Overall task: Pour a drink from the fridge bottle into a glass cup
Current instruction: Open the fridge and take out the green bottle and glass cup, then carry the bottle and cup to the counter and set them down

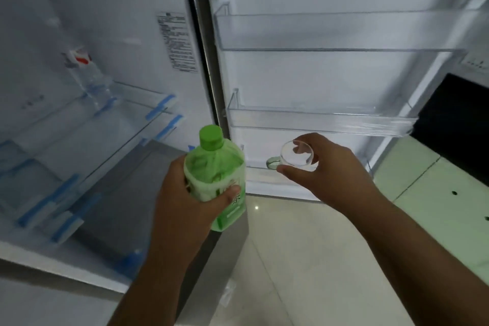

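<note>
Now, gripping the green bottle [215, 174] round its body with the left hand [182, 193], fingers and thumb curling about the label, green cap [210, 137] sitting on top, bottle standing nearly upright. Holding the glass cup [296, 153] in the right hand [325, 169], fingers wrapping its wall, mouth tilting toward the camera, handle [274, 163] pointing left at the bottle. Carrying the two near each other but apart, both hanging in the air before the open fridge [119, 21], bottle just in front of the grey edge where cabinet meets door [344, 82], cup in front of the door's lower part. Leaving free air beneath both hands, over the pale tiled floor [304, 246]. Showing, on the left, glass shelves [127, 103] with blue strips at their edges and a clear bottle [87, 74] standing far back; on the right, an upper door shelf [330, 32] and a lower door shelf [317, 119], and past the door's edge a dark panel [455, 119].
</note>
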`<state>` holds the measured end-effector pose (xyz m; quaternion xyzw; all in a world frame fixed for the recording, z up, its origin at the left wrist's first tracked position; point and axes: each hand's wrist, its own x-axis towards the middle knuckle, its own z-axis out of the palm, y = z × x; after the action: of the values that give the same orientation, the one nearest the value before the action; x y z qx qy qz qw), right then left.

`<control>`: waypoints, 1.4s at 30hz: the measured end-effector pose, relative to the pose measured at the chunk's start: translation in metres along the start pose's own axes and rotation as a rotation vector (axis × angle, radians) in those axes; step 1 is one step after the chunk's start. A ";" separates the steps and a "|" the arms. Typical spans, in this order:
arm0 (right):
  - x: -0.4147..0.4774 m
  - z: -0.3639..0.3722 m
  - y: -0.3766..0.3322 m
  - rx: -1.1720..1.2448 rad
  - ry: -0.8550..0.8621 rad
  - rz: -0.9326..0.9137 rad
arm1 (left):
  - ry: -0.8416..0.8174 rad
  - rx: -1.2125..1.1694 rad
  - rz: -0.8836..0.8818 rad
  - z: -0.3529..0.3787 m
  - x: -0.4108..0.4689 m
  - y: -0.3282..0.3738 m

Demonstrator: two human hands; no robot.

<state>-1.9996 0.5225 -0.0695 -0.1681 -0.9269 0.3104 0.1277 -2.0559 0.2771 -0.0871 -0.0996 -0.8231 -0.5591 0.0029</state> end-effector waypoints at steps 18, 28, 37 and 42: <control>-0.186 -0.180 0.173 -0.095 0.314 0.446 | -0.472 -0.005 0.286 0.208 -0.117 0.106; -0.272 -0.226 0.197 -0.122 0.537 0.784 | -0.846 -0.020 0.477 0.293 -0.140 0.149; -0.346 -0.195 0.175 -0.121 0.811 1.132 | -1.220 -0.041 0.697 0.346 -0.159 0.159; -0.402 -0.166 0.153 -0.139 0.902 1.331 | -1.407 -0.041 0.775 0.360 -0.197 0.161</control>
<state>-1.5416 0.5686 -0.0882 -0.8015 -0.5088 0.1653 0.2671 -1.7974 0.6346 -0.0968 -0.7073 -0.5283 -0.3394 -0.3246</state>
